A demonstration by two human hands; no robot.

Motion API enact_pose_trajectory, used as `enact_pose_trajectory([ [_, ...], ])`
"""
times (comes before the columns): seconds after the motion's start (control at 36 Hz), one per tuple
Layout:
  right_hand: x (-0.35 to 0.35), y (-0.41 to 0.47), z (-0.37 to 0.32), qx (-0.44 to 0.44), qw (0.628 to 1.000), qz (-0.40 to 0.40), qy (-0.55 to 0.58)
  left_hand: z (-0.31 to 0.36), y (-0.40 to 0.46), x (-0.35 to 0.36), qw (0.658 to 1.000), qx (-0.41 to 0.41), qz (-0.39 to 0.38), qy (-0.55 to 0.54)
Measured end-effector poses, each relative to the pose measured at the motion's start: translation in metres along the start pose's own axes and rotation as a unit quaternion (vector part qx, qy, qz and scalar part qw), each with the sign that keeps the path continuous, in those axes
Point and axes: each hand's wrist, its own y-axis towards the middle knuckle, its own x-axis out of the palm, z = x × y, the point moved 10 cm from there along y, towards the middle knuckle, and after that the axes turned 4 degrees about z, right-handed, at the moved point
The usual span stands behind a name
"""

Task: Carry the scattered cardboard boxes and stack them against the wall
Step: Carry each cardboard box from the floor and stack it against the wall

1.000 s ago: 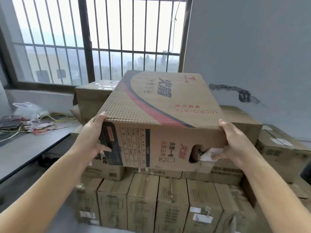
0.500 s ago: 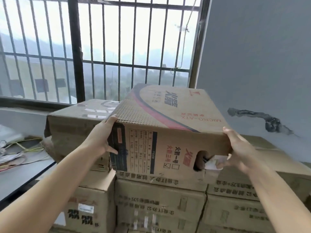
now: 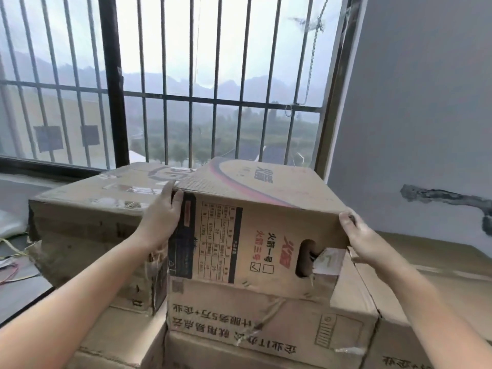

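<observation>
The printed cardboard box (image 3: 255,235) sits atop the stack by the window, left hand (image 3: 162,219) and right hand (image 3: 364,239) gripping its near corners. Stiff and bulky, probably moderately heavy; its torn handle hole looks untrustworthy.

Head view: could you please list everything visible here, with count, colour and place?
printed box: one, brown with red and black print, held on top of the stack, centre.
worn box: one, brown, taped, left of it.
stacked boxes: several, brown, below and to the right.
window bars: many, dark, behind.
wall: one, grey, right.
wires: a few, yellow and red, far left.
left hand: grips the printed box's left corner.
right hand: grips its right corner.
</observation>
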Motion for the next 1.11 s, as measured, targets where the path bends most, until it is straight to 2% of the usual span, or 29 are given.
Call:
enact_pose_trajectory([
  [0.19,0.032,0.033,0.001,0.017,0.999,0.005,0.052,-0.021,0.048,0.015,0.998,-0.001,-0.023,0.057],
  [0.47,0.073,0.073,-0.010,-0.006,0.996,0.007,0.093,-0.053,0.093,0.026,0.998,-0.053,-0.046,-0.002],
  [0.67,0.076,0.075,-0.005,-0.006,0.994,0.008,0.111,-0.063,0.098,0.028,0.997,-0.056,-0.053,-0.008],
  [0.75,0.073,0.069,-0.006,-0.008,0.994,-0.001,0.113,-0.057,0.089,0.022,0.998,-0.047,-0.042,-0.001],
  [0.81,0.067,0.057,-0.006,-0.017,0.997,0.004,0.069,-0.041,0.077,0.012,1.000,-0.006,-0.012,0.013],
  [0.92,0.051,0.010,-0.021,-0.118,0.992,0.025,0.025,-0.004,0.034,-0.007,0.994,0.109,0.034,0.003],
  [1.03,0.055,-0.044,-0.016,-0.165,0.985,-0.019,0.040,-0.007,-0.019,-0.002,0.989,0.102,-0.024,-0.102],
  [1.11,0.063,-0.084,0.004,-0.157,0.985,-0.043,0.053,-0.012,-0.068,0.010,0.975,0.091,-0.088,-0.180],
])
